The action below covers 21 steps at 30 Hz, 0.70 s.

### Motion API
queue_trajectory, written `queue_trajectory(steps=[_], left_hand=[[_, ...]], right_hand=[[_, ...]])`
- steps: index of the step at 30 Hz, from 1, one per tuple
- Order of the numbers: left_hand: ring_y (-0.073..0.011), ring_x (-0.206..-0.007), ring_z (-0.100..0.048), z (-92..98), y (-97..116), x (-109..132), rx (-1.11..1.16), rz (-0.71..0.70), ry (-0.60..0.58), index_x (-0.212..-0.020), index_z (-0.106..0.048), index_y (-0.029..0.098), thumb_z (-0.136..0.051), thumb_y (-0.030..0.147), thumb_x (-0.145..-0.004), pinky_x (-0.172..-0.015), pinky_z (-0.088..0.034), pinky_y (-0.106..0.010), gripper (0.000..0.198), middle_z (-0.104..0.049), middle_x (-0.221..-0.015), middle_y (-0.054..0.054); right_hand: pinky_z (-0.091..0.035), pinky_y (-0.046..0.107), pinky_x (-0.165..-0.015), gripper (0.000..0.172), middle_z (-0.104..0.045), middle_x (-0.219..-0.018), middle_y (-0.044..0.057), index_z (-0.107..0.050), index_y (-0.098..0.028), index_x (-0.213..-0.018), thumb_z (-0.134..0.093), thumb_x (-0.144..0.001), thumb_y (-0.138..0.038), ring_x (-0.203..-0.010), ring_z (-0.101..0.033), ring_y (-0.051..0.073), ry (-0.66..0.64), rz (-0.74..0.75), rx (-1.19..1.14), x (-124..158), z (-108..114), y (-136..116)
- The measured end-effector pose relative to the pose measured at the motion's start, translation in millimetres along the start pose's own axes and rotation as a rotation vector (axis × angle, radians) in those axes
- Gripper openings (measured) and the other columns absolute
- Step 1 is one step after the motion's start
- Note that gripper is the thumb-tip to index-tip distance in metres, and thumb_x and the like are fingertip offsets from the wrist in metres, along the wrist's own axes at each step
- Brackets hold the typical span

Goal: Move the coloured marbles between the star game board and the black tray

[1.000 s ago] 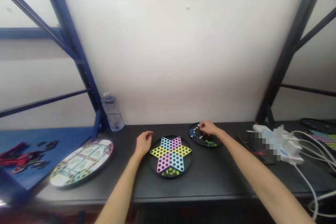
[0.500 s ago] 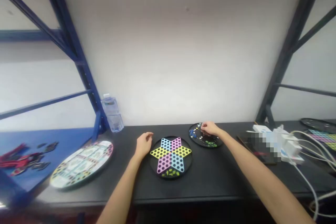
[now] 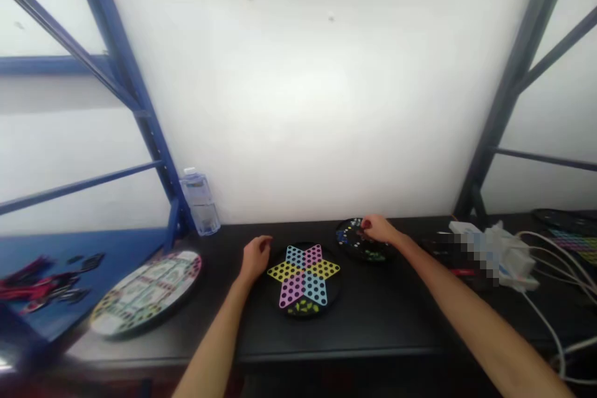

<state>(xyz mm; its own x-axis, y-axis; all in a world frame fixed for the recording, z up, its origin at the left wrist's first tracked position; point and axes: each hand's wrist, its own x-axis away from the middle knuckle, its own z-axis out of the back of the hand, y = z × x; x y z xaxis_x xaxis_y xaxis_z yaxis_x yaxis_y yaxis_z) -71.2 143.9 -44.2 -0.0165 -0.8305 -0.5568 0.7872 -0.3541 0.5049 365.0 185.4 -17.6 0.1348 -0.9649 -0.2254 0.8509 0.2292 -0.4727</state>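
A star-shaped Chinese checkers board (image 3: 303, 272) in pink, blue and yellow lies in a round black tray; green pieces (image 3: 303, 307) sit in its near part. Just left of it rests my left hand (image 3: 256, 256), fingers curled together, with nothing visible in them. My right hand (image 3: 379, 228) reaches over a second round black tray (image 3: 347, 250), its fingertips pinched above the small pieces. Whatever they hold is too small to make out. In that tray, blue pieces (image 3: 342, 237) lie at the left and dim green ones (image 3: 374, 255) near the front.
An oval patterned board (image 3: 148, 293) lies at the left. A clear bottle (image 3: 200, 202) stands by the blue shelf post (image 3: 140, 102). On the right are a white power strip with chargers (image 3: 513, 258) and cables. Red and black items (image 3: 40, 286) lie on a blue surface.
My right hand has moved slightly to the right over the far tray, its fingertips lifting a little. The left hand and the star board stay put. The picture's lighting has changed.
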Motion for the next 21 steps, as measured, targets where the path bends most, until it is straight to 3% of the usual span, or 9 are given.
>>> queue_trajectory(steps=[5, 9, 13, 16, 19, 21], left_hand=[[-0.0204, -0.086, -0.065, 2.7, 6.5, 2.3, 0.035, 0.017, -0.024, -0.094, -0.07, 0.02, -0.048, 0.028, -0.082, -0.085, -0.049, -0.033, 0.026, -0.071, -0.095, -0.005], [-0.02, -0.082, -0.065, 6.4, 19.3, 4.4, 0.065, 0.033, -0.097, -0.087, -0.072, 0.021, -0.049, 0.031, -0.082, -0.081, -0.049, -0.032, 0.026, -0.072, -0.087, -0.003], [-0.0187, -0.075, -0.065, 9.2, 32.9, 7.9, 0.093, 0.066, -0.156, -0.079, -0.072, 0.021, -0.048, 0.038, -0.082, -0.074, -0.049, -0.028, 0.03, -0.072, -0.078, -0.001], [-0.0182, -0.074, -0.064, 9.5, 38.6, 10.6, 0.097, 0.075, -0.164, -0.079, -0.072, 0.02, -0.05, 0.04, -0.08, -0.071, -0.048, -0.027, 0.029, -0.072, -0.078, -0.001], [-0.0181, -0.074, -0.064, 9.4, 39.2, 12.3, 0.109, 0.064, -0.17, -0.08, -0.072, 0.02, -0.054, 0.036, -0.076, -0.071, -0.048, -0.028, 0.024, -0.072, -0.078, -0.002], [-0.018, -0.072, -0.064, 9.6, 38.1, 13.2, 0.116, 0.065, -0.181, -0.079, -0.072, 0.02, -0.056, 0.033, -0.074, -0.07, -0.049, -0.028, 0.021, -0.071, -0.076, -0.003]], right_hand=[[-0.043, 0.025, -0.074, 0.016, -0.069, -0.083, 0.006, -0.067, -0.016, -0.084, -0.053, -0.076, -0.021, -0.076, -0.06, 0.017, 0.297, 0.05, -0.137, 32.0, 5.8, 1.4], [-0.045, 0.027, -0.074, 0.021, -0.069, -0.084, 0.007, -0.065, -0.017, -0.086, -0.049, -0.081, -0.03, -0.075, -0.06, 0.018, 0.502, -0.024, -0.243, 61.7, 7.8, 10.2], [-0.046, 0.027, -0.073, 0.023, -0.069, -0.083, 0.008, -0.065, -0.017, -0.086, -0.05, -0.081, -0.034, -0.075, -0.06, 0.019, 0.509, -0.118, -0.29, 82.4, 9.0, 13.9], [-0.046, 0.029, -0.073, 0.026, -0.069, -0.083, 0.009, -0.065, -0.016, -0.086, -0.048, -0.083, -0.035, -0.076, -0.06, 0.019, 0.5, -0.127, -0.292, 93.0, 9.1, 2.7], [-0.045, 0.029, -0.074, 0.026, -0.069, -0.084, 0.01, -0.066, -0.016, -0.088, -0.047, -0.085, -0.033, -0.076, -0.06, 0.019, 0.429, -0.051, -0.296, 100.2, 6.5, -28.3], [-0.045, 0.028, -0.071, 0.022, -0.069, -0.083, 0.009, -0.066, -0.017, -0.089, -0.05, -0.084, -0.031, -0.073, -0.059, 0.018, 0.295, 0.06, -0.304, 104.2, 2.9, -58.6]])
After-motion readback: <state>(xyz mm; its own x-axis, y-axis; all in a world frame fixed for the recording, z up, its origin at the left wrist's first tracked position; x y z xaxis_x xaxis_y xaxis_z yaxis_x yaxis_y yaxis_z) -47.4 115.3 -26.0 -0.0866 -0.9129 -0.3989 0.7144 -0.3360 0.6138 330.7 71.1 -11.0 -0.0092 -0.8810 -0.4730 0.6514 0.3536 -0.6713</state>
